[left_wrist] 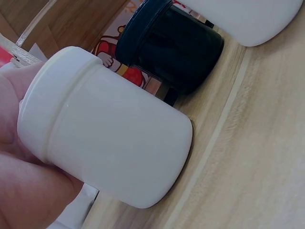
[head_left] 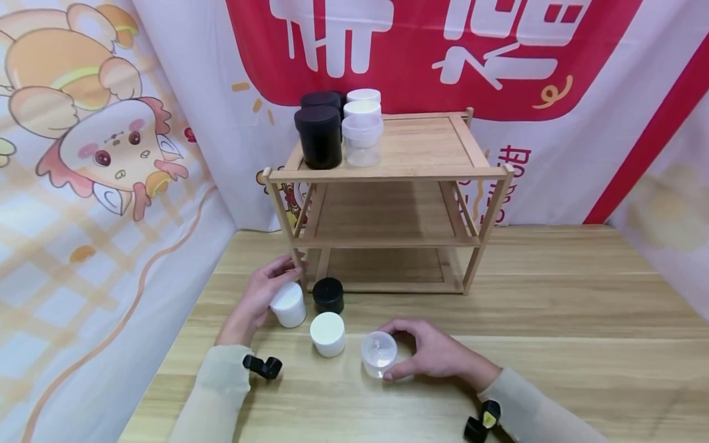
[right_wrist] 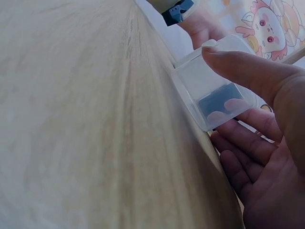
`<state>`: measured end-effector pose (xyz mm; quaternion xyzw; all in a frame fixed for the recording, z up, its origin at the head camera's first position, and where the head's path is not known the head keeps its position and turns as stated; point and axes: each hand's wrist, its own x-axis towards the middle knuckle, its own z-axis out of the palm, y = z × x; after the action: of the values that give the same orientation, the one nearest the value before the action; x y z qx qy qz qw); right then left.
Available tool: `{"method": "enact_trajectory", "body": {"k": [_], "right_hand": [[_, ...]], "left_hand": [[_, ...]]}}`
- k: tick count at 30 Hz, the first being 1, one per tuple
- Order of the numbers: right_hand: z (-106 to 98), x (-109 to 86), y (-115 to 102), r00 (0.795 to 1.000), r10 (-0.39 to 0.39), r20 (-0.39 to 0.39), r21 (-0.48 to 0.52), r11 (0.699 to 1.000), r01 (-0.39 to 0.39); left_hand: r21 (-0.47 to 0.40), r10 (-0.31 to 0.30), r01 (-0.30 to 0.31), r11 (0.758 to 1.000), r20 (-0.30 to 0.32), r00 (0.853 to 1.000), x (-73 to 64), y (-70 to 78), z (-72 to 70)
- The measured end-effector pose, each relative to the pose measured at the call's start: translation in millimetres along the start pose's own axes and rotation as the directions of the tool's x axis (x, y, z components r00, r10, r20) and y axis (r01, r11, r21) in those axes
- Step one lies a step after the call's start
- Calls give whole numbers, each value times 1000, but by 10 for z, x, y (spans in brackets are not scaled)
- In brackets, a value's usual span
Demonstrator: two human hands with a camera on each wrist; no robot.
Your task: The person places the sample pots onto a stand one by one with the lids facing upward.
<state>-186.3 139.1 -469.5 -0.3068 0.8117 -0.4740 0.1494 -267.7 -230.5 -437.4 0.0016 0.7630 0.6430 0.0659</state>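
Smooth plast. jar (left_wrist: 116, 131); woodgrain tbl (head_left: 587, 283)

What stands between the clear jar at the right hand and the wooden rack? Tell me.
Nothing visible stands straight between them: from the clear jar, held by the right hand, bare tabletop leads to the wooden rack. The nearer white jar and the small black jar stand left of that path.

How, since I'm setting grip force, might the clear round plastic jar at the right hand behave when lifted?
The clear jar is probably light, as it looks empty. Its smooth sides could slip. Its round body might roll if tipped.
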Motion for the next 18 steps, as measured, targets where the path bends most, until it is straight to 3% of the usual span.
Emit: {"method": "enact_trajectory", "body": {"k": [18], "right_hand": [[-21,3,9,1000,-10,-5,6,1000,10]], "left_hand": [[25,-7,7,1000,-6,1000,0,31,13]]}}
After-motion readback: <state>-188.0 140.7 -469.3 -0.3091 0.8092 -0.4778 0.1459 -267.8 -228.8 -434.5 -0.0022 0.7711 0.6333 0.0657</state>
